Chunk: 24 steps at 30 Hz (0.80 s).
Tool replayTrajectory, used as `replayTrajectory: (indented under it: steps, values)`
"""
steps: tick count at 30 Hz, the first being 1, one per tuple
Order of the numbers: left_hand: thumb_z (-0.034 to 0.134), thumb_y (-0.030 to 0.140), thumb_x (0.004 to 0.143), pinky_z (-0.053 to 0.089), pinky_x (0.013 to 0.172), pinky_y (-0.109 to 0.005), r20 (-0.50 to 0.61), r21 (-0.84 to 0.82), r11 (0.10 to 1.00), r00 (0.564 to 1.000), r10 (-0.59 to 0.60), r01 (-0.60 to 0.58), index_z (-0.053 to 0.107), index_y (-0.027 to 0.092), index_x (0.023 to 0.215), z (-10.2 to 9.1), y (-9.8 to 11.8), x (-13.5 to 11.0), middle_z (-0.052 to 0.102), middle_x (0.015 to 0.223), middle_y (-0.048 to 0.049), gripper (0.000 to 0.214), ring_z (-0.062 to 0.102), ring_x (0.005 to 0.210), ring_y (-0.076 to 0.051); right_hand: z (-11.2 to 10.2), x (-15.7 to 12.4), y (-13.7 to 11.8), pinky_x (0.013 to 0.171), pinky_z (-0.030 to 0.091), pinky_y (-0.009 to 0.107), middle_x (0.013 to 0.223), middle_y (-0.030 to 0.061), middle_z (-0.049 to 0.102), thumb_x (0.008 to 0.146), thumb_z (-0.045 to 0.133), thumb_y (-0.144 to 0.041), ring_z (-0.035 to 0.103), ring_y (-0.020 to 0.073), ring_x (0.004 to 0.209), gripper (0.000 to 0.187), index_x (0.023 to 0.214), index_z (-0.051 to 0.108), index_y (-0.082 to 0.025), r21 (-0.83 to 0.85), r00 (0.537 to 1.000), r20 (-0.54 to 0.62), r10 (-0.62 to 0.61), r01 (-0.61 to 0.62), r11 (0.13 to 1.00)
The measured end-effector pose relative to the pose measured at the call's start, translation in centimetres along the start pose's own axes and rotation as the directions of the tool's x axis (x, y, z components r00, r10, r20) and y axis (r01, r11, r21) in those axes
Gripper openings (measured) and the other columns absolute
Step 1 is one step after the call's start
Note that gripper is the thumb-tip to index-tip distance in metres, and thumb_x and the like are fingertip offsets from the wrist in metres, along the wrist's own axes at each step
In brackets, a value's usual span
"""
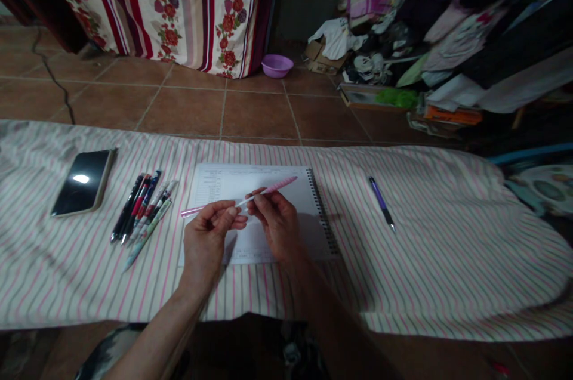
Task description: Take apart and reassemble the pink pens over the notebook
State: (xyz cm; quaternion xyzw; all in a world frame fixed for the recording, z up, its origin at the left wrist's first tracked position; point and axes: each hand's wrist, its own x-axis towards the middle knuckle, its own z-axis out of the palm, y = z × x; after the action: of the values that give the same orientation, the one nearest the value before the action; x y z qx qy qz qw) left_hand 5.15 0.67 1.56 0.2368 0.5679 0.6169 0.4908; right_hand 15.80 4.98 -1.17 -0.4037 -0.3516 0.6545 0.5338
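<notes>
Over the notebook (307,219) | pink pen (281,184), slanting from near left to far right | left hand (206,235) pinched on its middle, right hand (283,224) pinched just beside | best done: both grips light and in line, lest the slim part bend

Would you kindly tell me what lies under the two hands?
Under the left hand and right hand lies the notebook, on striped cloth. White page shows between them; the part they cover cannot be seen.

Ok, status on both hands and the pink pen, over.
Left hand, right hand: fingers on pink pen. Held over notebook; one piece or two, can't tell. Purple pen off right, clear of hands.
</notes>
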Motion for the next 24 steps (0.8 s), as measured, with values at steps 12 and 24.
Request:
replayTrajectory:
  steps: [12, 24]
  values:
    - [0.071, 0.019, 0.067, 0.054, 0.06, -0.026, -0.016, 0.081, 0.995, 0.998, 0.066, -0.064, 0.067, 0.012, 0.075, -0.11, 0.09, -0.17, 0.07, 0.058, -0.003, 0.011, 0.067, 0.054, -0.015, -0.23, -0.02, -0.17, 0.063, 0.052, 0.026, 0.067, -0.0003, 0.069, 0.066, 0.073, -0.034, 0.062, 0.0109, 0.06, 0.017, 0.074, 0.069, -0.02, -0.045, 1.0, -0.002, 0.009, -0.009, 0.999]
    - [0.071, 0.022, 0.068, 0.054, 0.061, -0.024, -0.006, 0.027, 0.998, 0.999, 0.049, -0.049, 0.065, 0.012, 0.078, 0.25, -0.1, -0.1, 0.071, 0.06, -0.0029, 0.016, 0.066, 0.054, -0.013, -0.06, -0.11, -0.44, 0.062, 0.05, 0.024, 0.066, -0.0014, 0.068, 0.067, 0.073, -0.029, 0.061, 0.0101, 0.059, 0.013, 0.075, 0.068, -0.02, -0.052, 0.999, 0.001, -0.034, 0.034, 0.998]
